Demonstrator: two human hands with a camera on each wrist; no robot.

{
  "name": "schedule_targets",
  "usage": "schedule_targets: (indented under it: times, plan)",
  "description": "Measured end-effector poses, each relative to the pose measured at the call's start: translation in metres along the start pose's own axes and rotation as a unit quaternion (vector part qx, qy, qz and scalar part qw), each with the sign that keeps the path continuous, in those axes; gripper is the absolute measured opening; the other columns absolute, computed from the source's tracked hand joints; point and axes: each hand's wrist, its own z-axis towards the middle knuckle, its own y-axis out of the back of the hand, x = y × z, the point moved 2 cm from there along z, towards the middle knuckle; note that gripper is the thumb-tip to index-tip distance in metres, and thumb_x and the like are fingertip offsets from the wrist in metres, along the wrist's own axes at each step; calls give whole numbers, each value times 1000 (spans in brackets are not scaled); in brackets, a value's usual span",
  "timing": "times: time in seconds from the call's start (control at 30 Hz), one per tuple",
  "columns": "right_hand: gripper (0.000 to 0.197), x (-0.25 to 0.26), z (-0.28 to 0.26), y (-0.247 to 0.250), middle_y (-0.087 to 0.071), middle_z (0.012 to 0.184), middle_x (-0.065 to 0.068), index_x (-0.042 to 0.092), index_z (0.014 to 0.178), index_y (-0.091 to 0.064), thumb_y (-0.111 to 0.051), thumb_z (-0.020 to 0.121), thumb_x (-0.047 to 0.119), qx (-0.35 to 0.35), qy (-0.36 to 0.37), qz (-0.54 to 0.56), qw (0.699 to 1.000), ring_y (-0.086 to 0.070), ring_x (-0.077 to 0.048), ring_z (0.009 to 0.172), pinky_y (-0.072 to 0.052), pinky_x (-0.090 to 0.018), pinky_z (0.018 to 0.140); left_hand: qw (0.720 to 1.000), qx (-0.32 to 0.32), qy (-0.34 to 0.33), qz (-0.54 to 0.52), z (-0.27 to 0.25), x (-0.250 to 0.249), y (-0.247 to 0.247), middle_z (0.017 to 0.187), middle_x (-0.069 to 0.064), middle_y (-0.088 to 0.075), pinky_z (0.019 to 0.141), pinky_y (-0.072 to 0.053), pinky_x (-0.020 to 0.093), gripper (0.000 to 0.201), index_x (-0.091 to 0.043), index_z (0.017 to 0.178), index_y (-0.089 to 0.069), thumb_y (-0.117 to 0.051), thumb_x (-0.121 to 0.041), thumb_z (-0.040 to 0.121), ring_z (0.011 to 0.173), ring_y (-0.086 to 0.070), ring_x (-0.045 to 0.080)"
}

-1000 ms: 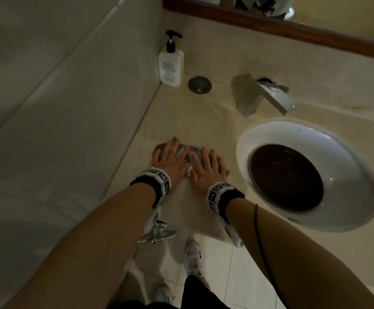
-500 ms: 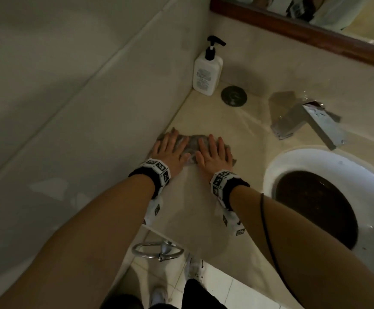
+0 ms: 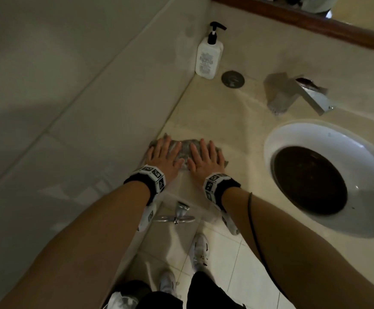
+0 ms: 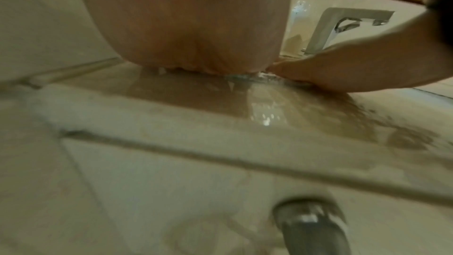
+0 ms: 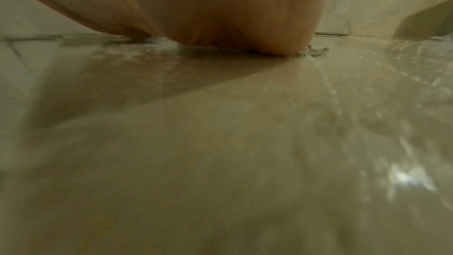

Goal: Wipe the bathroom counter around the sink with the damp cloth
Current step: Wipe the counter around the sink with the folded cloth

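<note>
A grey damp cloth (image 3: 185, 150) lies flat on the beige counter (image 3: 226, 121), left of the white sink (image 3: 360, 210) and close to the tiled side wall. My left hand (image 3: 163, 155) presses on its left part with straight fingers. Beside it my right hand (image 3: 206, 157) lies flat on the right part. Most of the cloth is hidden under both palms. The wrist views show only the heels of the left hand (image 4: 191, 32) and right hand (image 5: 232, 16) on the wet counter (image 5: 220, 143).
A white pump bottle (image 3: 208, 56) stands in the back corner, a round metal plug (image 3: 233, 78) beside it. The chrome faucet (image 3: 297, 94) sits behind the sink. A wood-framed mirror (image 3: 315, 23) runs along the back. A towel ring (image 3: 175, 218) hangs below the counter's front edge.
Both hands stay flat on the cloth; they have slid a little along the counter beside the wall while the head camera shifted.
</note>
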Motion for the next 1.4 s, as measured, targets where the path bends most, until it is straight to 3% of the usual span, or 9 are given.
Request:
schedule_targets:
  times: [0.3,0.7,0.97,1.2,1.4]
  plan:
    - [57,8,-72,-32,16,160,4,36,151,6,-10,99,53,-31,-27,14,999,19,-22,146,12,-45,118,1000,-5,-17,6,-57,-9,-39,156,-1,30,118,10,45,62,-36,149,17,-12,-56,98,145,25,20]
    - [57,-81,-137,-41,13,161,3,31,152,3,-13,100,50,-50,-111,43,992,16,-19,147,9,-39,119,989,25,-134,53,-50,-115,-49,156,-4,29,117,10,42,64,-37,150,12,-14,-60,96,144,25,17]
    - [60,-122,-98,-18,12,161,0,23,153,3,-19,102,43,-22,-101,81,991,14,-18,148,13,-35,116,986,20,-156,50,-4,-149,-35,156,-4,31,118,9,42,63,-37,150,12,-15,-57,97,145,24,17]
    - [61,-157,-25,21,16,160,1,21,153,6,-21,102,42,5,-50,164,985,17,-15,147,3,-36,119,992,8,-117,37,60,-174,-11,157,-2,29,118,9,41,62,-34,150,14,-14,-53,98,145,22,18]
    - [62,-183,26,36,19,160,0,22,153,8,-20,102,44,4,-19,178,984,19,-18,146,9,-32,115,995,-33,-87,38,109,-187,8,160,4,19,117,10,40,64,-29,152,7,-20,-52,99,147,14,21]
